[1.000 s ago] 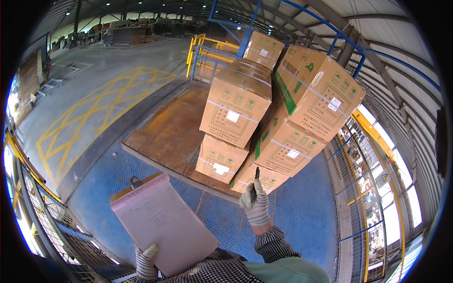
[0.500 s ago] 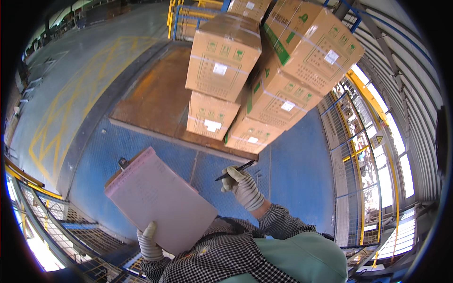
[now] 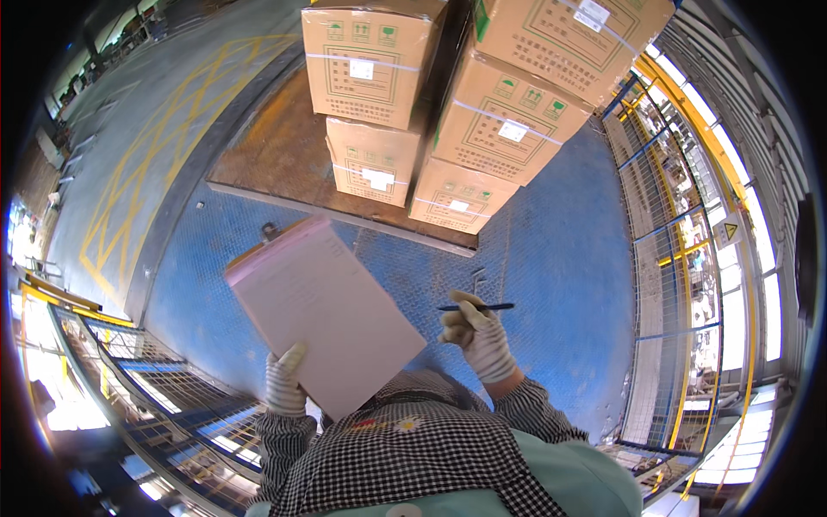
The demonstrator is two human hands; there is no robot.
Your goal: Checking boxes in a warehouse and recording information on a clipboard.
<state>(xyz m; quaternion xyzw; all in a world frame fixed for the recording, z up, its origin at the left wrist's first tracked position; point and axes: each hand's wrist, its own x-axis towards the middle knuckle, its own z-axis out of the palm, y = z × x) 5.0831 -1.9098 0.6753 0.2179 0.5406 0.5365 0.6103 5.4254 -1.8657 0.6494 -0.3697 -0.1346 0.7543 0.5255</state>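
Observation:
In my gloved left hand (image 3: 286, 379) is a clipboard (image 3: 250, 256) bearing a stack of paper (image 3: 327, 319). The thumb lies over the lower left edge of the sheets, while the fingers behind are hidden. A metal clip (image 3: 270, 231) shows at the board's top corner. Faint marks run across the upper part of the page. My right hand (image 3: 476, 341), in a striped white glove, pinches a dark pen (image 3: 491, 307) held almost level, apart from the paper. Beyond both hands stand strapped cardboard cartons (image 3: 508, 129) with white labels and green print, stacked in columns.
The cartons rest on a rusty metal platform (image 3: 267, 155) with a raised front edge. Blue textured floor plate (image 3: 560, 284) lies around me. Mesh railings stand at the right (image 3: 663, 345) and lower left (image 3: 146, 362). Yellow lines (image 3: 129, 207) mark the grey floor at far left.
The view has shifted, so the cartons sit higher in the picture. The clipboard and both hands appear further right. The pen has turned from slanted to nearly level.

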